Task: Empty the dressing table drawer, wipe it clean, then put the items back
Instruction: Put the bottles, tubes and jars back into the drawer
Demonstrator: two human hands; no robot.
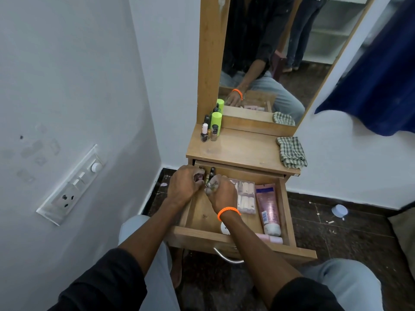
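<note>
At the back-left corner of the open drawer, the left hand and right hand curl round small glass bottles, light, slick, breakable, probably best gripped by their bodies.

Black sleeves cover both upper arms and are pushed up, ending above the elbows so the forearms are bare. An orange braided band circles the right wrist, just behind the right grip. The left grip wears nothing, and its wrist is bare too. Light blue jeans cover both legs; one knee shows below the left forearm, the other below the right sleeve. The mirror shows the same black shirt, pale jeans and orange band.
</note>
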